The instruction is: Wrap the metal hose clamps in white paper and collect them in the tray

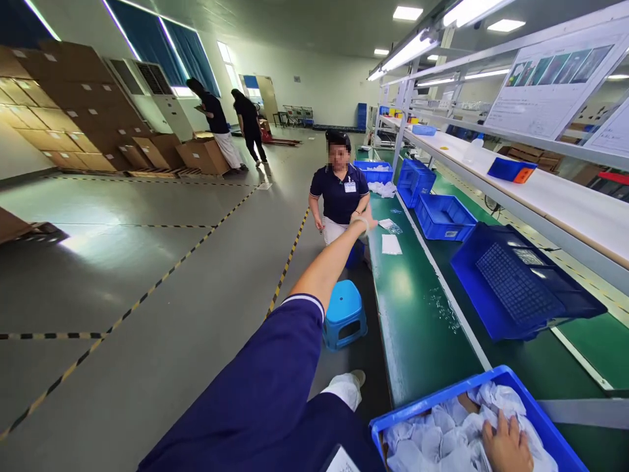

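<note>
My left arm, in a dark blue sleeve, stretches far forward along the edge of the green workbench (413,308). My left hand (364,223) is at the end of it, close to a person in a dark polo (339,193) who stands at the bench. Something whitish lies across that hand; its fingers are too small to read. My right hand (506,447) rests with fingers spread on a pile of white soft pieces (432,439) inside a blue bin (442,397) at the bottom edge. A white sheet (391,244) lies on the bench beyond my left hand.
A tilted blue crate (521,282) and more blue crates (442,216) line the bench under white shelves (540,183). A blue stool (344,313) stands in the aisle. Cardboard boxes (73,111) are stacked at left, where two people (230,124) walk. Yellow-black floor tape (147,295) marks lanes.
</note>
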Tool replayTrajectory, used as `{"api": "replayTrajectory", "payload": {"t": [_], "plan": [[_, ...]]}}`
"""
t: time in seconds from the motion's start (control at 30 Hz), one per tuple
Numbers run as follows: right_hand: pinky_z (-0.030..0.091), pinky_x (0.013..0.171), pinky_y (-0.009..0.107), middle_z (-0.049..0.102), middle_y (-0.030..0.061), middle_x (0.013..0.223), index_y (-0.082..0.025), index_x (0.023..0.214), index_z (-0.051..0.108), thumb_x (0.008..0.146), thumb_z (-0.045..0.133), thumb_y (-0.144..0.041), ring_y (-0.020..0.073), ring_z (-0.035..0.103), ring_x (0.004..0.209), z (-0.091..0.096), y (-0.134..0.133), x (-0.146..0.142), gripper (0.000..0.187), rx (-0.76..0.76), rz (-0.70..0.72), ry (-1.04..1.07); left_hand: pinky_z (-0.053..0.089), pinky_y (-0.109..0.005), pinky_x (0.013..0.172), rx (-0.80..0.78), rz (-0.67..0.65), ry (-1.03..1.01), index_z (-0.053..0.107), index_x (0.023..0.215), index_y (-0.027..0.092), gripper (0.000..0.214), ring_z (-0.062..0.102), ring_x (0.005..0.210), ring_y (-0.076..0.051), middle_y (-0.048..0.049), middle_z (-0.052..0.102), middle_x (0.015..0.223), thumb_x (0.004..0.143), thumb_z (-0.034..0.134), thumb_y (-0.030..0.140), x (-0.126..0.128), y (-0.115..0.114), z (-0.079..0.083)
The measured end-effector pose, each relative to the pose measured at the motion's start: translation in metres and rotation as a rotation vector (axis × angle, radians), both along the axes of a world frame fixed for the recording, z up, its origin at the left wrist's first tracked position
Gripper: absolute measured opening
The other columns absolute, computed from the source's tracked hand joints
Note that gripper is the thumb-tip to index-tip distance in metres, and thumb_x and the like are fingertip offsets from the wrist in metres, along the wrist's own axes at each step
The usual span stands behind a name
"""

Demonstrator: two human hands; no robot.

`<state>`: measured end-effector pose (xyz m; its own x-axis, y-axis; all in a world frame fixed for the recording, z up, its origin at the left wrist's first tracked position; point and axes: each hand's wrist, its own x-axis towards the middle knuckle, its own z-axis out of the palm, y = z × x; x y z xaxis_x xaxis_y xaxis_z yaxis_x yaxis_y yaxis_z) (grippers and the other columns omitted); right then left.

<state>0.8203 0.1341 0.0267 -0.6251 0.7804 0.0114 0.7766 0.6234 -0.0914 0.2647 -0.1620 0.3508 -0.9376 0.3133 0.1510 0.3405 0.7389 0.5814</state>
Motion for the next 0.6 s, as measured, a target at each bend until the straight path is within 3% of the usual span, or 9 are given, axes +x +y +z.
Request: {"api": "replayTrajectory", "payload": {"t": [0.1,0.17,0.23,0.3,0.37,0.43,0.5,0.6], "plan": [[0.033,0.108,0.052,0.040,0.0179,0.148,-0.012,0.141,0.044,0.084,0.022,-0.048,0.0382,0.034,0.137,0.014,-0.008,-0.006,0.071,0.012,-0.014,-0.023,0.038,-0.053,0.105,-0.024,0.023,-0.050,0.041,0.136,0.015,0.050,0.048,0.125,-0.029,-0.0149,0.047,0.138,0.092,0.053,0.035,0.007,0.008,0.008],[0.034,0.106,0.052,0.041,0.0209,0.145,-0.009,0.139,0.045,0.085,0.024,-0.043,0.0392,0.037,0.135,0.027,-0.018,-0.013,0.068,0.001,-0.039,-0.045,0.035,-0.049,0.108,-0.048,-0.070,-0.095,0.037,0.138,0.011,0.052,0.046,0.128,-0.030,-0.0184,0.049,0.137,0.092,0.051,0.030,0.041,0.020,-0.012],[0.034,0.105,0.052,0.041,0.0234,0.144,-0.007,0.138,0.046,0.086,0.028,-0.039,0.0398,0.038,0.134,0.038,-0.028,-0.019,0.064,-0.024,-0.055,-0.058,0.036,-0.042,0.108,-0.098,-0.238,-0.174,0.041,0.135,0.010,0.051,0.048,0.127,-0.029,-0.0180,0.053,0.134,0.089,0.053,0.028,0.102,0.038,-0.054],[0.030,0.108,0.049,0.039,0.0215,0.146,-0.010,0.138,0.047,0.087,0.032,-0.039,0.0375,0.034,0.136,0.044,-0.035,-0.019,0.060,-0.050,-0.062,-0.047,0.034,-0.038,0.110,-0.168,-0.430,-0.267,0.041,0.136,0.010,0.057,0.046,0.130,-0.028,-0.0172,0.051,0.138,0.086,0.057,0.032,0.182,0.053,-0.112],[0.026,0.110,0.044,0.037,0.0178,0.148,-0.014,0.139,0.045,0.090,0.033,-0.042,0.0333,0.027,0.140,0.044,-0.039,-0.012,0.058,-0.076,-0.063,-0.026,0.034,-0.037,0.111,-0.253,-0.598,-0.368,0.040,0.137,0.009,0.065,0.043,0.133,-0.029,-0.0184,0.048,0.142,0.082,0.061,0.038,0.265,0.059,-0.168],[0.023,0.111,0.040,0.034,0.0165,0.150,-0.015,0.140,0.044,0.091,0.034,-0.045,0.0310,0.023,0.142,0.042,-0.044,0.001,0.058,-0.090,-0.086,-0.006,0.035,-0.036,0.111,-0.332,-0.737,-0.459,0.037,0.139,0.008,0.072,0.043,0.134,-0.029,-0.0199,0.046,0.143,0.081,0.061,0.043,0.337,0.055,-0.211],[0.019,0.113,0.038,0.032,0.0158,0.152,-0.015,0.141,0.043,0.091,0.035,-0.048,0.0313,0.020,0.143,0.039,-0.052,0.014,0.060,-0.080,-0.132,0.009,0.037,-0.034,0.109,-0.389,-0.814,-0.516,0.031,0.141,0.007,0.072,0.046,0.132,-0.028,-0.0210,0.046,0.142,0.083,0.056,0.041,0.386,0.049,-0.239],[0.015,0.114,0.041,0.029,0.0171,0.153,-0.012,0.142,0.042,0.091,0.035,-0.049,0.0344,0.014,0.143,0.040,-0.064,0.026,0.063,-0.027,-0.237,0.020,0.038,-0.037,0.107,-0.419,-0.822,-0.532,0.022,0.144,0.008,0.059,0.050,0.127,-0.027,-0.0210,0.047,0.140,0.092,0.034,0.033,0.417,0.045,-0.261]]}}
